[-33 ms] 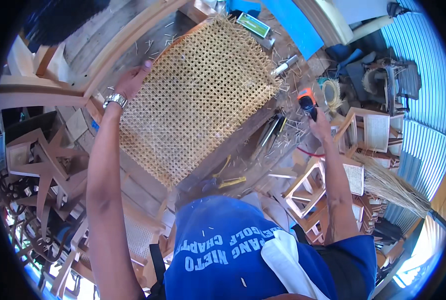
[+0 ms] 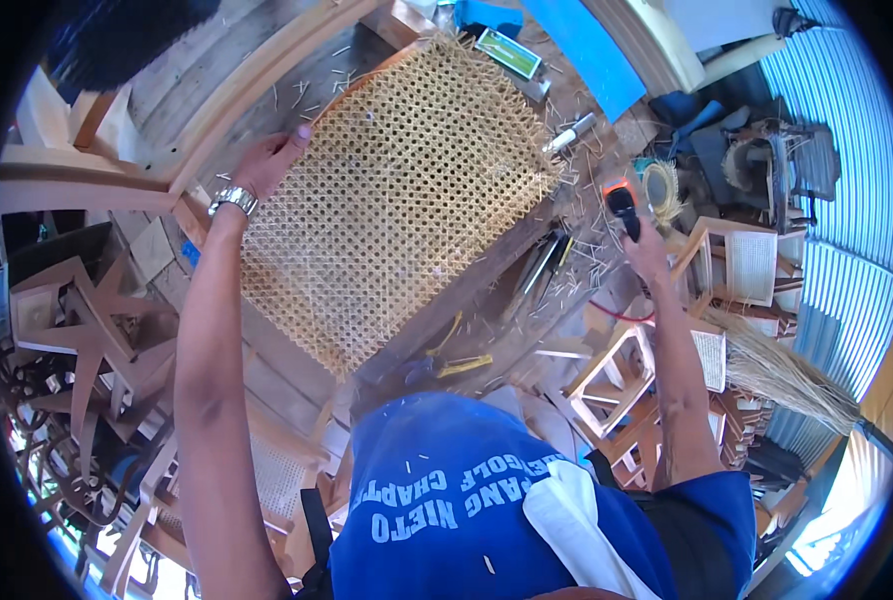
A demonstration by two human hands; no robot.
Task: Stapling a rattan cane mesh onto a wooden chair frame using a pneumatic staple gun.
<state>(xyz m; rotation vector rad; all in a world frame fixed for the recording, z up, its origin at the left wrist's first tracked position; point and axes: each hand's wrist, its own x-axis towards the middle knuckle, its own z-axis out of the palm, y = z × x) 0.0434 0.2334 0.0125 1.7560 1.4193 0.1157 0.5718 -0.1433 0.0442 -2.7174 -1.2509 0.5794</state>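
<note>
A sheet of woven cane webbing lies at a slant in front of me, with frayed strand ends along its edges. A strip of reddish-brown wood shows under its far left edge. My left hand, with a metal watch on the wrist, grips the webbing's left edge, thumb toward the top; its other fingers are partly hidden. Off to the right of the webbing, my right hand is closed around the handle of an orange-and-black staple gun. The gun is held apart from the webbing. A red hose runs near that hand.
Cut cane bits litter the wooden worktop, with a white marker-like tube, slim tools and a green-and-white box. Wooden chair frames crowd the right, a star-shaped wooden piece the left. A cane coil sits beyond the gun.
My right hand and the staple gun have shifted slightly right and toward me, and the gun has tilted. My left hand and the webbing stay almost where they were.
</note>
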